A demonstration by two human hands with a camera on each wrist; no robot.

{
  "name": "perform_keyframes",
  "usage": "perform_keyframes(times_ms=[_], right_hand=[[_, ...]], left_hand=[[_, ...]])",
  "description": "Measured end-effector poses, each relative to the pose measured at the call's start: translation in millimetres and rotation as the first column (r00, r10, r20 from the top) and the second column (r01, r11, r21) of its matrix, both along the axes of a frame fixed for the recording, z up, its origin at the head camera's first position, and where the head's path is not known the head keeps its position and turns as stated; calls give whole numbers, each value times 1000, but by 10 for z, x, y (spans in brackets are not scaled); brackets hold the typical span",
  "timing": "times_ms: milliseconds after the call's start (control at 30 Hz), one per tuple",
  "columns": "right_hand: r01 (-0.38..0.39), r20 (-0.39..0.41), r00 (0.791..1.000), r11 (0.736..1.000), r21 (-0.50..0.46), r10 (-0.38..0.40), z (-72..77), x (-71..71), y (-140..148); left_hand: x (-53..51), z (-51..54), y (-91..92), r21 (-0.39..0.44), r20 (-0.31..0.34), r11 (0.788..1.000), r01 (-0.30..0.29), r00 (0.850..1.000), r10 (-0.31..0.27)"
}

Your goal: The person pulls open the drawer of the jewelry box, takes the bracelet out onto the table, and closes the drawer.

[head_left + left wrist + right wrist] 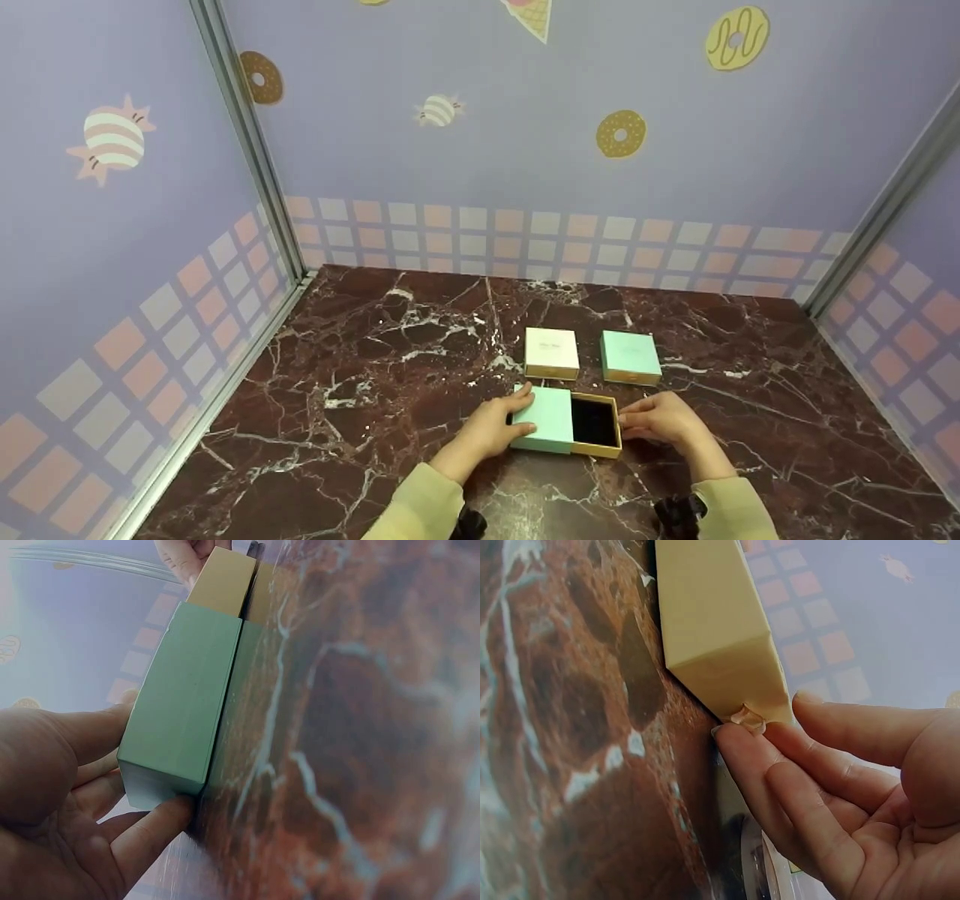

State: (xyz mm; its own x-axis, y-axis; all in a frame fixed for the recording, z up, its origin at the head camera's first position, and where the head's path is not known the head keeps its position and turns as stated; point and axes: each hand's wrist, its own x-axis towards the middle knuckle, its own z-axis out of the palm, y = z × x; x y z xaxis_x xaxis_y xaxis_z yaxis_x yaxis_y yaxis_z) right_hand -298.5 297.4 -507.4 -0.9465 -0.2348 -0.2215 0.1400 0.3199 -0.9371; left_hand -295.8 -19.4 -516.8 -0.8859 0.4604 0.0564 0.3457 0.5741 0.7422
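Observation:
A mint-green drawer gift box (544, 420) lies on the table, its gold-edged drawer (594, 421) slid partly out to the right. Black lining shows inside the drawer. My left hand (491, 426) grips the left end of the green sleeve (180, 682), thumb and fingers on opposite sides. At the drawer's outer end, the fingertips of my right hand (664, 421) touch near a small clear pull tab (748, 718). In the right wrist view the thumb stands by the drawer's edge, apart from the fingers.
Behind the opened box stand a cream box (551, 352) and another mint-green box (630, 356), both closed. The dark red marble-patterned table (360, 450) is bounded by a lilac back wall (480, 135) and side panels.

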Motion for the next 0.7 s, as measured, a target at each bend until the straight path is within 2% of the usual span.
perform_keyframes(times_ms=[133,467,700], right_hand=[[-14,-5,1000,1000,5,14,-3,6,-15],[12,-29,1000,999,41,-11,-6,17,-55],[24,-61,998,996,87,-18,-22,17,-69]], left_hand=[[4,0,2,-2,10,1000,0,1000,0],[-4,0,3,-5,25,1000,2,1000,-1],[-10,-5,0,1,10,1000,4,1000,-4]])
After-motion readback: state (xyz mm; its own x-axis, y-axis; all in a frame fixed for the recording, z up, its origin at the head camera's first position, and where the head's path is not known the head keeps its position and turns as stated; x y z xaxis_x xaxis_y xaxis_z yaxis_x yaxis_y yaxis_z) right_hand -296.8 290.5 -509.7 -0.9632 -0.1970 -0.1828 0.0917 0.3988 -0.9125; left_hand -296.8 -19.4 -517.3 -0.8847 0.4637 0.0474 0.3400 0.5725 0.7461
